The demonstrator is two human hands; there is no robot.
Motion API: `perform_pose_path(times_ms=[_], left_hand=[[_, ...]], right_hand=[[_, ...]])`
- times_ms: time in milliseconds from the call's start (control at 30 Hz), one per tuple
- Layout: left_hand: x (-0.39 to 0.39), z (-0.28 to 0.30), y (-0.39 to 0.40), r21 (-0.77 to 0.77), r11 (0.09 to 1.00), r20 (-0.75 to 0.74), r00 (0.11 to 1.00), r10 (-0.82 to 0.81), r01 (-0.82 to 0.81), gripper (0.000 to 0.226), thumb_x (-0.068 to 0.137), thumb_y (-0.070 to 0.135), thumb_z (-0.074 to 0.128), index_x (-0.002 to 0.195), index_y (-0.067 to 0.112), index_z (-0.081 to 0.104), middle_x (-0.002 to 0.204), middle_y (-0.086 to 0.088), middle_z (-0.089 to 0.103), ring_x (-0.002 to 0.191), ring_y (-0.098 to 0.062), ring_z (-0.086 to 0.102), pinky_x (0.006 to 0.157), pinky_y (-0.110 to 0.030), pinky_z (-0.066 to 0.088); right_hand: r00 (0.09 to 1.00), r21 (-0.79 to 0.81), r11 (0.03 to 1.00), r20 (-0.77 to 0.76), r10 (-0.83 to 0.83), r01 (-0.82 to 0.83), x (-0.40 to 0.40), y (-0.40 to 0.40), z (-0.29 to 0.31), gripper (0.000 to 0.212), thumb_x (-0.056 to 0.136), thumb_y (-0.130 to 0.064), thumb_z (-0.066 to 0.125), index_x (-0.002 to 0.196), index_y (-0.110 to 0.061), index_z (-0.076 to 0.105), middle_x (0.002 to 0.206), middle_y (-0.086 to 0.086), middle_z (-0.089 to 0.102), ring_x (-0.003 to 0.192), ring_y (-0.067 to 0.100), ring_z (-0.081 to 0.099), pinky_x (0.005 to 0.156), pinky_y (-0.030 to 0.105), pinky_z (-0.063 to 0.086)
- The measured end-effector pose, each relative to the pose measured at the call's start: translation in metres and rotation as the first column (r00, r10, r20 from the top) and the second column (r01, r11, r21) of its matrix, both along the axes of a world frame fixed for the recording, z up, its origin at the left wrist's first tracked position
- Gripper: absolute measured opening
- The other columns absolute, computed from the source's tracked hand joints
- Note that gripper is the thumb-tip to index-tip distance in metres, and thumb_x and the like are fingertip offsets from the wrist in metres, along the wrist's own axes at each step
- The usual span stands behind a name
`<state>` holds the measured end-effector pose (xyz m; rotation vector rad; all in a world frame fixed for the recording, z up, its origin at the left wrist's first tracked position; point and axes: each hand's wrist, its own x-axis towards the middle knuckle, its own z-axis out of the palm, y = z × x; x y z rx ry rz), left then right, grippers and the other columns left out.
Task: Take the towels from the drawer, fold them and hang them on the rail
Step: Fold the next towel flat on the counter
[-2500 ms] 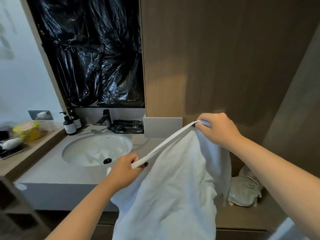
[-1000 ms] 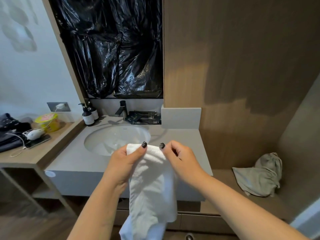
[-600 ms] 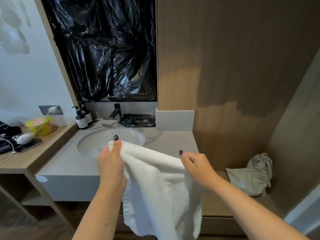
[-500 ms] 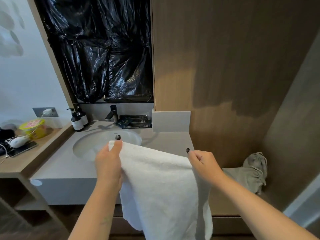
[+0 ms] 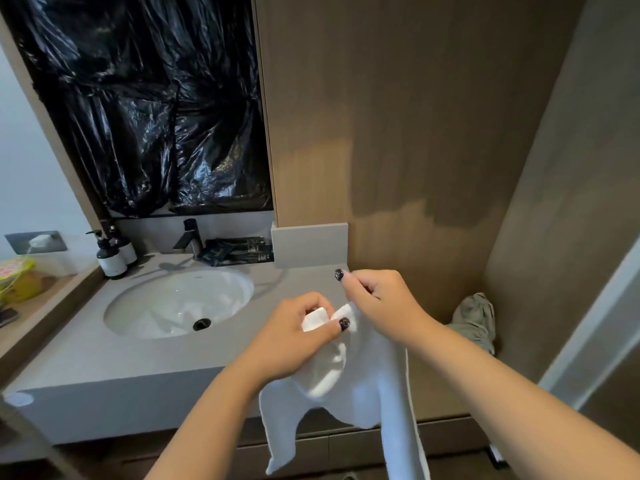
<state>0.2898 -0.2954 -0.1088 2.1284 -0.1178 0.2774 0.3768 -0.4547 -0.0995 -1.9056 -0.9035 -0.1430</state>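
I have both hands brought close together in front of the worktop (image 5: 104,368), just right of the sink (image 5: 180,303). My left hand (image 5: 294,337) is curled round the top of the white towel (image 5: 363,386), thumb laid across the front of it and a folded corner poking out between thumb and fingers. My right hand (image 5: 377,299) sits just above and beside it, fingers bent, pinching the neighbouring bit of the towel's upper edge; the forefinger sticks out a little to the left. The two hands are almost touching, with the towel's corners bunched between them. From there the towel hangs down in uneven folds past the worktop's front edge, one lobe on the left and a long strip running off the bottom on the right. Behind the sink I see a tap (image 5: 190,237) and two pump bottles (image 5: 112,258). A grey cloth (image 5: 474,323) lies crumpled on the low shelf to the right.
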Motion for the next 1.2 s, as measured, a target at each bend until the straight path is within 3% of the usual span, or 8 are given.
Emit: perform_pose_path(times_ms=[200,367,500,633,733,867,1067,1200], left_hand=[[0.003,-0.006,0.003,0.052,0.962,0.176,0.950,0.256,-0.269,0.018,0.085,0.022,0.067,0.071,0.025,0.055,0.068,0.016,0.060,0.062,0.001,0.052,0.055,-0.010,0.037],[-0.007,-0.008,0.041,0.036,0.835,0.082,0.835,0.545,-0.549,0.019,0.086,0.023,0.069,0.070,0.022,0.059,0.067,0.006,0.062,0.064,-0.006,0.055,0.053,-0.021,0.036],[-0.024,0.004,0.061,0.193,0.877,-0.007,0.894,0.449,-0.439,0.014,0.081,0.031,0.077,0.074,0.027,0.066,0.074,0.008,0.067,0.072,-0.005,0.059,0.059,-0.025,0.039],[-0.028,0.018,0.039,0.246,0.949,-0.064,0.974,0.216,-0.195,0.035,0.080,0.039,0.077,0.112,0.045,0.064,0.108,0.025,0.065,0.096,0.004,0.059,0.083,-0.021,0.046],[-0.023,0.019,0.016,0.227,0.971,-0.045,0.995,0.093,-0.081,0.005,0.087,0.035,0.071,0.092,0.035,0.068,0.089,0.023,0.068,0.086,0.003,0.061,0.082,-0.021,0.046],[-0.022,0.013,0.014,0.222,0.956,0.095,0.980,0.176,-0.193,0.033,0.093,0.028,0.065,0.062,0.030,0.056,0.052,0.018,0.052,0.055,-0.003,0.048,0.055,-0.016,0.032],[-0.018,0.006,0.043,0.242,0.831,0.186,0.864,0.468,-0.502,0.026,0.091,0.029,0.066,0.066,0.025,0.060,0.059,0.009,0.059,0.062,-0.010,0.054,0.056,-0.020,0.035],[-0.024,-0.002,0.062,0.367,0.817,0.069,0.889,0.452,-0.444,0.025,0.090,0.033,0.066,0.066,0.029,0.061,0.059,0.008,0.058,0.062,-0.006,0.052,0.052,-0.017,0.030]], right_hand=[[0.998,-0.100,0.994,-0.060,0.025,-0.031,0.008,-0.013,-0.020,0.054,0.101,-0.033,0.050,0.055,-0.021,0.023,0.055,-0.005,0.022,0.054,0.010,0.022,0.054,0.029,0.018],[0.995,-0.108,0.993,-0.084,-0.052,0.043,0.025,-0.035,-0.031,0.054,0.100,-0.031,0.052,0.054,-0.021,0.024,0.052,-0.011,0.022,0.052,0.007,0.021,0.053,0.027,0.018],[0.999,-0.124,0.992,-0.012,-0.037,0.036,0.023,-0.027,-0.024,0.053,0.098,-0.032,0.054,0.054,-0.018,0.027,0.050,-0.009,0.025,0.052,0.008,0.023,0.052,0.027,0.021],[0.989,-0.111,0.993,0.134,0.061,-0.046,0.005,0.003,-0.004,0.050,0.096,-0.034,0.052,0.053,-0.024,0.026,0.050,-0.007,0.023,0.051,0.010,0.024,0.051,0.027,0.021],[0.979,-0.102,0.988,0.159,0.128,-0.112,-0.004,0.020,0.007,0.051,0.095,-0.032,0.052,0.051,-0.029,0.027,0.046,-0.008,0.029,0.048,0.009,0.028,0.050,0.022,0.021],[0.977,-0.123,0.984,0.153,0.146,-0.128,0.003,0.020,0.008,0.055,0.098,-0.027,0.057,0.052,-0.028,0.027,0.047,-0.008,0.028,0.049,0.010,0.028,0.050,0.020,0.021],[0.995,-0.171,0.983,0.051,0.082,-0.072,0.024,-0.003,-0.011,0.054,0.095,-0.038,0.059,0.053,-0.019,0.031,0.051,-0.010,0.026,0.050,0.007,0.025,0.050,0.024,0.019],[0.997,-0.196,0.978,-0.029,0.068,-0.072,0.032,-0.021,-0.022,0.063,0.088,-0.059,0.053,0.057,-0.006,0.038,0.053,-0.003,0.033,0.051,0.008,0.028,0.052,0.026,0.023]])
